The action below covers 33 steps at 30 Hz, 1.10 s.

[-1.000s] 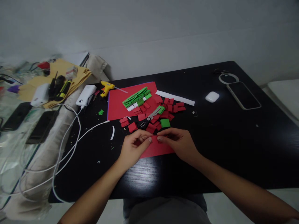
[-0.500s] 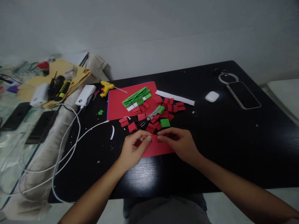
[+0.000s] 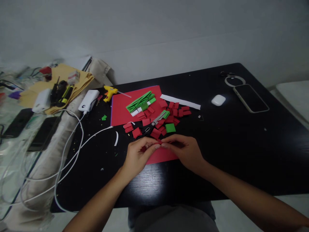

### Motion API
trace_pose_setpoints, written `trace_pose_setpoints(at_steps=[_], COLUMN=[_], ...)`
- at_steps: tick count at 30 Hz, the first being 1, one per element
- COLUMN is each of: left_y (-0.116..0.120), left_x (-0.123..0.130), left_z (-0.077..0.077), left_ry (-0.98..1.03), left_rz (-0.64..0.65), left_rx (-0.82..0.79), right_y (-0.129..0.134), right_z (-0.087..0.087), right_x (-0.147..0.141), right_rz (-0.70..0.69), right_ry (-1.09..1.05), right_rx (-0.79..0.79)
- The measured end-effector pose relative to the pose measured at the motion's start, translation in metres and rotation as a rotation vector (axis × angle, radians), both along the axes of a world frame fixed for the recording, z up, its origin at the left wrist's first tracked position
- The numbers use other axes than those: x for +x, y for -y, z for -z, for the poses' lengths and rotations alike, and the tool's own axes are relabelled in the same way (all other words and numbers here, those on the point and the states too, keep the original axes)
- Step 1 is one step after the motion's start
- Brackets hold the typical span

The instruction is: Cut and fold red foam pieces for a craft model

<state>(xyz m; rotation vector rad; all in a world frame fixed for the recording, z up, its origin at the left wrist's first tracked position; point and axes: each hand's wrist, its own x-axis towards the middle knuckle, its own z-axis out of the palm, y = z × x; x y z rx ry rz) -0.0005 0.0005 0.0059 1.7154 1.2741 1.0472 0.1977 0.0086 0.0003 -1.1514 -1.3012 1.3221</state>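
Observation:
My left hand [image 3: 138, 154] and my right hand [image 3: 187, 150] meet near the front middle of the black table, fingertips touching. Both pinch a small red paper piece [image 3: 159, 141], mostly hidden by the fingers. Beneath them lies a red sheet [image 3: 160, 156]. Just beyond are scattered folded red paper pieces [image 3: 136, 132], a green folded square [image 3: 170, 127] and scissors [image 3: 154, 123] with black handles. Farther back, a bundle of green folded strips [image 3: 141, 101] rests on a larger red sheet [image 3: 118, 111].
A yellow glue gun [image 3: 110, 93] and a white power bank [image 3: 88, 100] with cables sit at the left. A white paper strip [image 3: 181, 101] lies behind the pieces. On the right are a white earbud case [image 3: 218, 100] and a phone [image 3: 251, 98].
My fingertips have come together over the red piece, which shows less now. Both hands have otherwise barely moved.

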Motion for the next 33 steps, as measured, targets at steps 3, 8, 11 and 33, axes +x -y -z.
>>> trace_pose_setpoints(at_steps=[3,8,11,33], left_y=[-0.0005,-0.0005,-0.0009,-0.0011], left_x=[-0.0001,0.0003,0.0008,0.0008], left_z=[-0.0004,-0.0003,-0.0017,-0.0037], left_ry=[0.02,0.063,0.069,0.068], left_rz=[-0.005,-0.014,0.003,-0.019], left_rx=[-0.026,-0.067,-0.072,-0.056], right_y=[0.0004,0.0009,0.0009,-0.0012], right_z=[-0.0012,-0.0039,-0.0038,-0.0024], right_x=[0.0005,0.001,0.0012,0.003], right_rz=[-0.01,-0.024,-0.024,-0.038], right_ry=[-0.002,0.009,0.015,0.169], right_rx=[0.013,0.004,0.003,0.076])
